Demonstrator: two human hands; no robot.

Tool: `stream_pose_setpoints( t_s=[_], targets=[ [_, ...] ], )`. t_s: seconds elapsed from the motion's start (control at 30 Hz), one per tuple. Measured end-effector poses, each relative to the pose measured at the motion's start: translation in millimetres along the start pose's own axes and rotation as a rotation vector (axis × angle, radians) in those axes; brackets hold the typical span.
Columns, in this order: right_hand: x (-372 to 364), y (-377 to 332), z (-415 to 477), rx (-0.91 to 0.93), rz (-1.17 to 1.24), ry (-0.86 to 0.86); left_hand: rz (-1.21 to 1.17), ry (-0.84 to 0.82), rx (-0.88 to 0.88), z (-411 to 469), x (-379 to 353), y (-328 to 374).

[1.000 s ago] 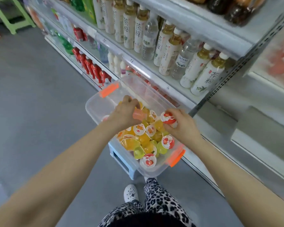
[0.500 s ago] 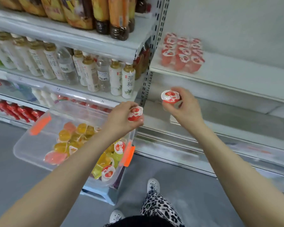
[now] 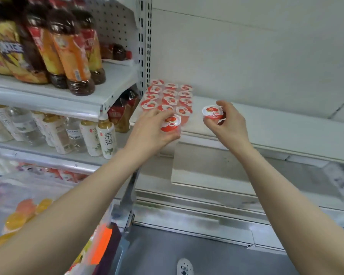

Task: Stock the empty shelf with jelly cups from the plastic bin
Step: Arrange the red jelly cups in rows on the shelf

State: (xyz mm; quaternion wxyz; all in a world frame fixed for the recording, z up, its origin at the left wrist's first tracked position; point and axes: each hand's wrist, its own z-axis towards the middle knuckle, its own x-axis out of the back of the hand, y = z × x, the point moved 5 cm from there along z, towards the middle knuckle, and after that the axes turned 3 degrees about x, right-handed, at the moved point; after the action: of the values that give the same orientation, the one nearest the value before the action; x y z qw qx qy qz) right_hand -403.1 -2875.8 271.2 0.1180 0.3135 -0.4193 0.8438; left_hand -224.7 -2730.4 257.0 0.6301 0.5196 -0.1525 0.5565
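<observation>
fingers (image 3: 154,115) of both hands are closed round one red-lidded cup apiece as a person reaches up to the white shelf (image 3: 276,128). at 8 o'clock in the frame the plastic bin (image 3: 54,187), blurred, holds orange and yellow cups (image 3: 18,217). a second ago both hands were down inside it; it now lies low and well apart from them. at 9 o'clock, tea bottles (image 3: 105,135) line the neighbouring rack (image 3: 48,96). just left of centre, the left hand (image 3: 147,132) pinches its jelly cup (image 3: 170,123) between thumb and fingertips, lid up, at the shelf's front lip. at 12 o'clock from that hand, a block of jelly cups (image 3: 168,97), three across, already stands at the shelf's left end. at 3 o'clock from the block, the right hand (image 3: 230,124) holds the second cup (image 3: 213,112), tilted toward the camera, over bare shelf. whether either cup touches the shelf cannot be told. the pick is over and the carry nearly so. placing comes next, likely along the block's front and right side. with most of the shelf toward 3 o'clock bare, the stocking looks early.
</observation>
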Motion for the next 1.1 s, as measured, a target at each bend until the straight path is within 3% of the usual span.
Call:
stream_pose_setpoints(
  t_s=[0.33, 0.7, 1.1],
  targets=[
    [-23.4, 74.9, 114.7, -0.02, 0.004, -0.159, 0.153, 0.11, 0.107, 107.7, -43.9, 20.7],
    [-85.9, 109.2, 193.2, 0.027, -0.035, -0.32, 0.221, 0.164, 0.253, 148.8, -57.3, 17.5],
    [-111.1, 128.3, 229.9, 0.067, -0.063, -0.328, 0.258, 0.167, 0.312, 179.3, -71.4, 20.0]
  ],
)
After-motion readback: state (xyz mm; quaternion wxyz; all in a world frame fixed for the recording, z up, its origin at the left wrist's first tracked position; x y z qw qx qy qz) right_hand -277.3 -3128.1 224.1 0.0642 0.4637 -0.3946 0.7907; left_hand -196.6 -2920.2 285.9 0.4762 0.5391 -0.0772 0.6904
